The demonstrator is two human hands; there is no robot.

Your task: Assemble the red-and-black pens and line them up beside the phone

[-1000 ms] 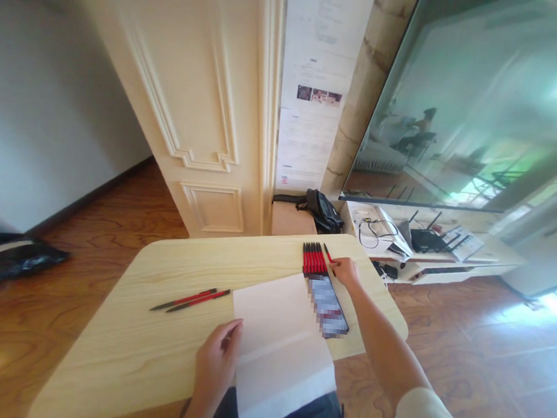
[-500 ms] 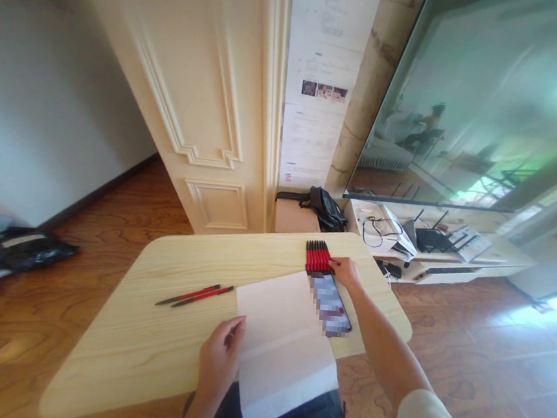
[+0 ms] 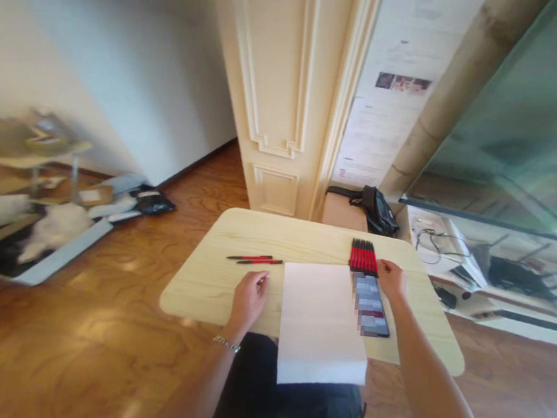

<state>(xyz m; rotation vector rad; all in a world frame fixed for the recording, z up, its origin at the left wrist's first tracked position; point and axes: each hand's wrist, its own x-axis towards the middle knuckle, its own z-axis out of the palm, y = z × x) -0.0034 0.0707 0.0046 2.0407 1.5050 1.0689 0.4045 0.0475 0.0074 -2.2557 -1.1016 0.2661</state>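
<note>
My left hand [image 3: 250, 297] hovers over the table's front left part, just left of a white sheet of paper [image 3: 321, 310]. Its fingers are curled together, and nothing shows in them. Two red and black pens [image 3: 257, 260] lie side by side just beyond it. At the back right, several more red and black pens [image 3: 363, 257] form a tight row. My right hand [image 3: 393, 281] is by the row's right edge with fingers curled in; no pen shows in its grasp. Below the row lies a phone [image 3: 379, 312], its screen partly pixelated, along the paper's right side.
The pale wooden table [image 3: 199, 280] has rounded corners; the paper hangs over its front edge. Behind stand a pink box [image 3: 344, 211] and a black bag [image 3: 378, 211]. A white cabinet [image 3: 449, 260] with cables is on the right, clutter on the left.
The camera view has swung left, so the table appears further right. My right hand has drawn slightly rightward at the pen row. The pens, paper and phone look unmoved on the table.
</note>
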